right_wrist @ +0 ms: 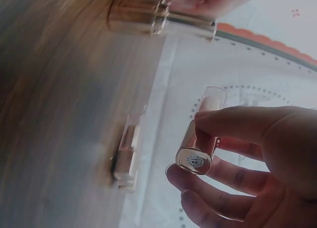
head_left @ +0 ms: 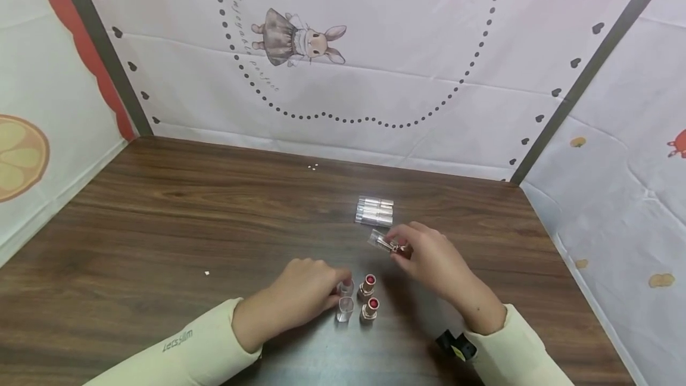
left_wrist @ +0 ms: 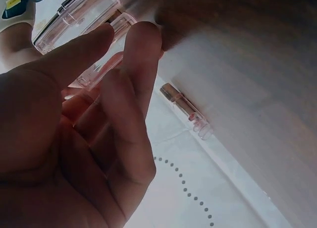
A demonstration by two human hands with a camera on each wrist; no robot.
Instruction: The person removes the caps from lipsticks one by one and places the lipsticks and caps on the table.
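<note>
My left hand [head_left: 302, 290] pinches a clear cap [head_left: 347, 289] between thumb and fingers, close to the tabletop. A second clear cap [head_left: 345, 310] stands just nearer to me. Right beside them, two uncapped lipsticks [head_left: 369, 310] with red tips stand upright on gold bases. Farther right, my right hand [head_left: 431, 255] holds a lipstick [head_left: 382, 242] tilted above the table, its clear cap end pointing left and away. In the right wrist view, a round label shows on the base of that held lipstick [right_wrist: 194, 158]. The fingers partly cover its middle.
Several capped lipsticks [head_left: 374, 211] lie side by side beyond my right hand. Small white bits [head_left: 313, 167] lie near the back edge, and another white scrap [head_left: 206, 273] lies to the left. Printed cloth walls [head_left: 364, 88] enclose the brown wooden table [head_left: 161, 213].
</note>
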